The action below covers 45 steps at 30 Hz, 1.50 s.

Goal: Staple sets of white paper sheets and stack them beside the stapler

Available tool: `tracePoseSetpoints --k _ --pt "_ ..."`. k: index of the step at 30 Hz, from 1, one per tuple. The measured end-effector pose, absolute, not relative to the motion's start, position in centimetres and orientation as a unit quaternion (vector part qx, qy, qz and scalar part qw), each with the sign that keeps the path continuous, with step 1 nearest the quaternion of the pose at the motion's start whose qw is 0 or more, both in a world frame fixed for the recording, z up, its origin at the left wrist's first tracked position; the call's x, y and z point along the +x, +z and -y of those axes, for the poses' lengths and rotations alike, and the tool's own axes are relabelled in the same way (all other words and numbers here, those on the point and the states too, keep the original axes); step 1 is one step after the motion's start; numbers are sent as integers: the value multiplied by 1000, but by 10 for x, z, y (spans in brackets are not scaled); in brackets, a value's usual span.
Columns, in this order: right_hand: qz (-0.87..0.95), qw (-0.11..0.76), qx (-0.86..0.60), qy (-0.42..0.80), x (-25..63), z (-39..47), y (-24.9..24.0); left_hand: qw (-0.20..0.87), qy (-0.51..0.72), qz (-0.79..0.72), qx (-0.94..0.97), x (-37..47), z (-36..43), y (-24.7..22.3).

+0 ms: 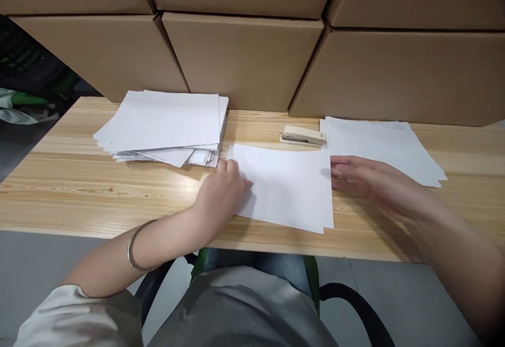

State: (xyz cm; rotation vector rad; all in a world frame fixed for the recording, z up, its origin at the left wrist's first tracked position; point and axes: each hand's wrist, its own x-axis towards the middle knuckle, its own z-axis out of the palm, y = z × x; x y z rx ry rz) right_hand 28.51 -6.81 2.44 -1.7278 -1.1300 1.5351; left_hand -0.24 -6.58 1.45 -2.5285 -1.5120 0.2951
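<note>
A few white paper sheets (284, 186) lie flat in front of me, their edges slightly out of line. My left hand (223, 191) is closed on their left edge, with the thumb on top and the other fingers curled. At the right edge, my right hand (363, 176) is held side-on with fingers stretched out and tips at or very near the paper; it grips nothing. Just behind the sheets sits a cream stapler (303, 135), lying lengthwise.
A thick, uneven stack of white paper (169, 120) stands at the back left. Behind my right hand lies a thinner paper pile (374, 141). Large cardboard boxes (240, 62) form a wall along the back of the wooden table (98, 194). A person's sleeve shows at far left.
</note>
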Motion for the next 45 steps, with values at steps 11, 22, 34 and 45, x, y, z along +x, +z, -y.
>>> tracePoseSetpoints --k 11,22,34,45 --pt "351 335 -586 649 259 67 18 84 105 530 -837 -2 67 15" --pt "505 291 -678 448 274 57 23 45 -273 500 -821 -16 47 23" --pt "591 374 -618 359 282 63 19 -337 -433 430 -717 -15 30 4" --pt "579 386 -612 376 276 63 2 -340 -419 377 -753 -10 26 -14"
